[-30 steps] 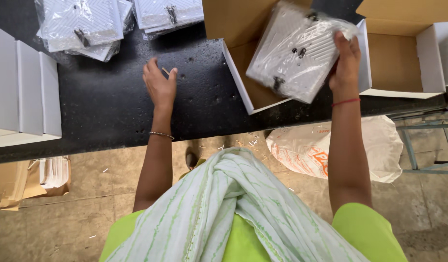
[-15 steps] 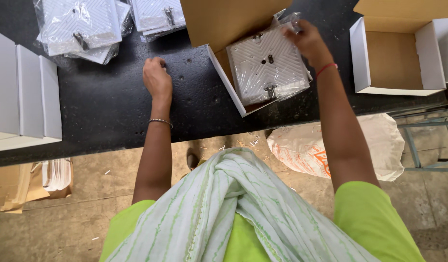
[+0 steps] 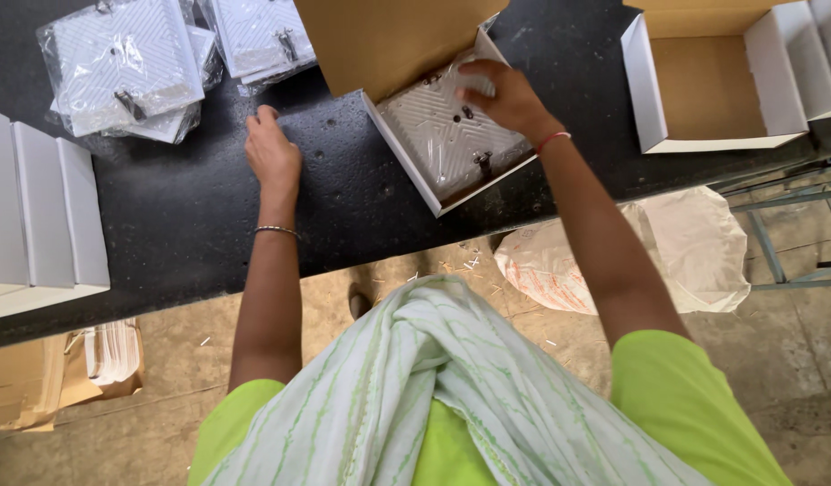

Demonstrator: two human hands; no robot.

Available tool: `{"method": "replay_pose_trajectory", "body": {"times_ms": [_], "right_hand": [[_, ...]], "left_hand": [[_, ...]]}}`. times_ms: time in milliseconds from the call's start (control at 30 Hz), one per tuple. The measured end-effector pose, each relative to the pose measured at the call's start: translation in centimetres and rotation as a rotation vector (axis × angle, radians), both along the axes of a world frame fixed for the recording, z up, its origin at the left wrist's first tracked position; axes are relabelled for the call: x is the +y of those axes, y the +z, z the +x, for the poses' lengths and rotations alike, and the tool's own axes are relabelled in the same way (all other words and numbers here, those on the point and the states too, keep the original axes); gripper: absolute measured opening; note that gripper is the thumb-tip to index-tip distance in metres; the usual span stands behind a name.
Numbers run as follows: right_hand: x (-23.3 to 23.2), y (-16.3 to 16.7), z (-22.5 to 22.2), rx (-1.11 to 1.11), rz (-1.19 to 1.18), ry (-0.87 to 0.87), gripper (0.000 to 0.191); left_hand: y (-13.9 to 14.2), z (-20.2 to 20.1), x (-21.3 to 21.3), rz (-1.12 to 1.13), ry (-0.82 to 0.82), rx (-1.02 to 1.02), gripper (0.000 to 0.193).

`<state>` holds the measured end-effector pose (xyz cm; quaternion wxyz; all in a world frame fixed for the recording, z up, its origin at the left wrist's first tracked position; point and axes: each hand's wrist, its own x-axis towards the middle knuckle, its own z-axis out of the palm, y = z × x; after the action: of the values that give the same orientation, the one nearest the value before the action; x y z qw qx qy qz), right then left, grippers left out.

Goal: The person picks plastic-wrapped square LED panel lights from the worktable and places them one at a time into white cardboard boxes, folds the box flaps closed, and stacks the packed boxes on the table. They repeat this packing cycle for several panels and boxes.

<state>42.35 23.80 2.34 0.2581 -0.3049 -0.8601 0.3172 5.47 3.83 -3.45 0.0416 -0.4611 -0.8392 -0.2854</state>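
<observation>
closest to you hangs a white cloth (image 3: 451,387) with thin green stripes, soft and folded over your lime-green top. below it is a dusty concrete floor, where a white plastic sack (image 3: 694,247) with faint red print lies slumped by the counter's edge, and a stack of flat brown cardboard (image 3: 37,382) sits at the left.

your left hand (image 3: 273,153) rests palm down on the black, speckled counter (image 3: 208,216), fingers loosely together, holding nothing. a thin metal bangle circles that wrist.

your right hand (image 3: 505,94) reaches into the open white carton (image 3: 424,184), fingers spread and pressing on the bagged white panel (image 3: 442,144) that lies inside it. the panel is square, ribbed with a chevron pattern, wrapped in clear crinkled plastic, with small dark metal clips on it. the carton's brown cardboard lid (image 3: 388,40) stands open behind it. a red thread rings this wrist.

at the left edge, closed white boxes (image 3: 37,216) stand side by side, smooth and plain. further back on the left, more bagged panels (image 3: 127,67) lie stacked loosely, and another pile (image 3: 258,36) lies beside them. at the far right sits an empty open box (image 3: 712,85), white outside, brown inside.
</observation>
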Motion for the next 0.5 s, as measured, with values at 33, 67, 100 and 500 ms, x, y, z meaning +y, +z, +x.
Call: {"method": "replay_pose_trajectory", "body": {"times_ms": [33, 67, 100, 500], "right_hand": [[0.3, -0.2, 0.0, 0.1, -0.006, -0.049, 0.031], [0.6, -0.3, 0.4, 0.129, -0.004, -0.125, 0.026], [1.4, -0.3, 1.1, 0.16, 0.0, -0.203, 0.022], [-0.8, -2.1, 14.0, -0.216, 0.207, -0.105, 0.038]], "left_hand": [[0.2, -0.2, 0.2, -0.017, -0.006, -0.015, 0.045], [0.4, -0.6, 0.3, -0.065, -0.014, -0.037, 0.047], [0.6, -0.9, 0.5, -0.114, -0.025, -0.058, 0.049], [0.5, -3.1, 1.3, -0.303, -0.134, -0.073, 0.05]]}}
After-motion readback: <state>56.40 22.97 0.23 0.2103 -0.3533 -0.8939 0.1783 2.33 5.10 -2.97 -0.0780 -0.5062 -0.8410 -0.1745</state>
